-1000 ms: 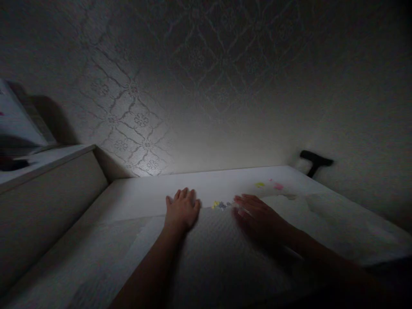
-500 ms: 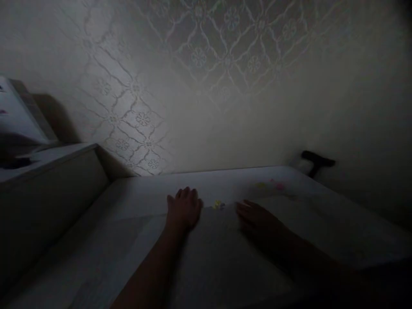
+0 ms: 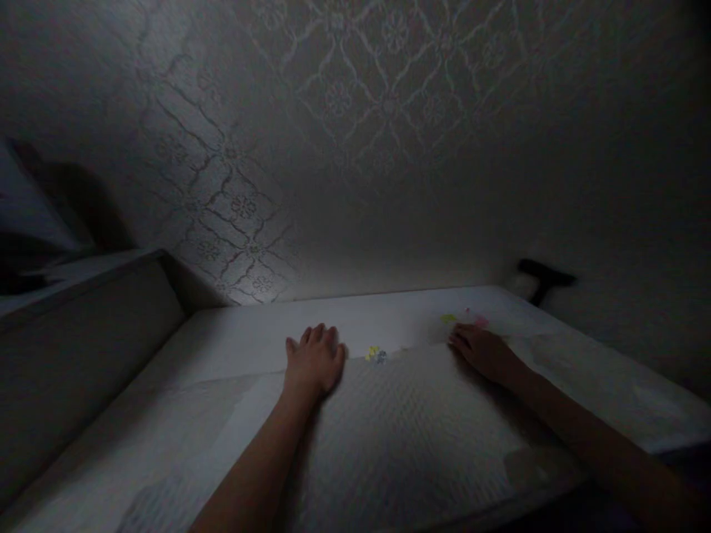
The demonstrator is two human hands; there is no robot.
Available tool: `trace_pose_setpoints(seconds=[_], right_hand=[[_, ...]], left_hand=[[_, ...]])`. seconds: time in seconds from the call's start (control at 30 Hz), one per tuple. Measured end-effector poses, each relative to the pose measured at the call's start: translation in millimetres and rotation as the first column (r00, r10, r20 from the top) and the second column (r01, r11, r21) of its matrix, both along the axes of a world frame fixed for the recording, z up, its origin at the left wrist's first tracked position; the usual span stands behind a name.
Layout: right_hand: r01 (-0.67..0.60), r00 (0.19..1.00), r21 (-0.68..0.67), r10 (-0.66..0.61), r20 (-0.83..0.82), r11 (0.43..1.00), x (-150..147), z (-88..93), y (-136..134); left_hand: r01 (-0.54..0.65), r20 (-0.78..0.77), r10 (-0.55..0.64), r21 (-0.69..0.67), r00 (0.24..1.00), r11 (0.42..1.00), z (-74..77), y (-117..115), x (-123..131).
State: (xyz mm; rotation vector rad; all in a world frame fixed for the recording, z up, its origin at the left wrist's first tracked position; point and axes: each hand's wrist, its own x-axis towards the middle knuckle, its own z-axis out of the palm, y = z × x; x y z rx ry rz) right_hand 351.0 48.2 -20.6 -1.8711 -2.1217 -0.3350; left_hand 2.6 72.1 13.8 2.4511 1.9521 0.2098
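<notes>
My left hand (image 3: 315, 361) lies palm down at the far edge of a pale translucent sheet (image 3: 389, 422), its fingers spread on the white tabletop (image 3: 244, 333). To its right is a small yellow and grey flower-like decoration (image 3: 375, 355), apart from both hands. My right hand (image 3: 483, 354) is farther right along the same sheet edge. Its fingers are bent and drawn together; what they hold, if anything, is hidden. Just beyond them lie a yellow-green piece (image 3: 448, 318) and a pink piece (image 3: 481, 321), partly behind the hand.
A grey raised ledge (image 3: 100, 333) borders the table on the left, with a white box-like object (image 3: 33, 200) on it. A patterned wall (image 3: 333, 148) rises behind the table. A black T-shaped handle (image 3: 546, 275) stands at the back right. The light is dim.
My right hand has moved right, away from the yellow and grey decoration, to the pink and yellow-green pieces, and its fingers have drawn together. My left hand has stayed in place.
</notes>
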Motion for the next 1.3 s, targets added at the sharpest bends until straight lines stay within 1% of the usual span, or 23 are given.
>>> trace_pose_setpoints(seconds=[0.07, 0.13, 0.2, 0.27, 0.37, 0.43, 0.47, 0.53, 0.6, 0.7, 0.8, 0.9, 0.97, 1.1, 1.2, 1.3], right_hand=[[-0.002, 1.0, -0.001, 0.002, 0.022, 1.0, -1.9, 1.7, -0.4], [-0.018, 0.999, 0.027, 0.017, 0.042, 0.999, -8.3, 2.8, -4.4], [-0.081, 0.995, 0.06, 0.077, 0.059, 0.995, -21.1, 3.4, -10.9], [-0.215, 0.975, 0.073, 0.209, 0.08, 0.974, -40.5, 3.8, -18.1], [-0.445, 0.894, 0.067, 0.439, 0.092, 0.893, -76.4, 4.7, -25.5], [-0.535, 0.844, 0.044, 0.533, 0.06, 0.844, -98.7, 5.7, -27.1], [-0.55, 0.835, 0.029, 0.549, 0.03, 0.835, -107.9, 6.3, -27.4], [-0.543, 0.84, -0.002, 0.542, -0.025, 0.84, -120.7, 7.4, -28.0], [-0.532, 0.846, -0.021, 0.531, -0.044, 0.847, -125.4, 8.7, -30.7], [-0.525, 0.851, -0.015, 0.525, 0.002, 0.851, -118.9, 10.8, -40.0], [-0.523, 0.847, -0.016, 0.522, 0.098, 0.852, -98.9, 12.1, -50.7], [-0.429, 0.889, 0.001, 0.421, 0.179, 0.903, -69.3, 11.0, -54.6], [-0.338, 0.924, 0.018, 0.327, 0.199, 0.941, -48.1, 7.9, -51.6], [-0.211, 0.957, 0.071, 0.191, 0.218, 0.975, -15.5, -2.7, -36.4], [-0.135, 0.973, 0.099, 0.113, 0.199, 0.986, -3.5, -10.9, -23.5], [-0.101, 0.985, 0.106, 0.085, 0.147, 0.989, 3.4, -16.2, -13.8]], left_hand=[[0.004, 0.001, -0.004, 0.003, 1.0, 1.0, -0.2, -0.4, -0.4], [0.009, 0.003, -0.009, 0.007, 1.0, 1.0, -0.3, -0.7, -0.6], [0.01, 0.005, -0.01, 0.007, 1.0, 1.0, -0.6, -0.6, -0.7], [0.007, 0.006, -0.007, -0.001, 1.0, 1.0, -1.0, 0.1, -0.6], [0.006, 0.005, -0.006, -0.002, 1.0, 1.0, -1.5, 1.0, -0.4], [0.007, 0.007, -0.007, 0.002, 1.0, 1.0, -1.6, 1.1, -0.3], [0.008, 0.008, -0.008, 0.005, 1.0, 1.0, -1.5, 0.9, -0.3], [0.004, 0.013, -0.004, 0.009, 1.0, 1.0, -1.4, 0.1, -0.4], [0.008, 0.014, -0.008, 0.019, 1.0, 1.0, -1.0, -0.7, -0.4], [0.01, 0.012, -0.01, 0.015, 1.0, 1.0, -0.2, -1.7, -0.4], [0.007, 0.017, -0.007, 0.003, 1.0, 1.0, 0.7, -1.8, -0.1], [0.005, 0.025, -0.005, -0.001, 1.0, 1.0, 0.7, -1.0, 0.1], [0.01, 0.024, -0.01, 0.004, 1.0, 1.0, 0.3, -0.4, 0.0], [0.015, 0.022, -0.015, 0.003, 1.0, 1.0, -0.3, 0.0, -0.2], [0.01, 0.02, -0.01, 0.004, 1.0, 1.0, -0.4, -0.2, -0.1], [0.006, 0.008, -0.006, 0.008, 1.0, 1.0, -0.1, -0.3, 0.3]])
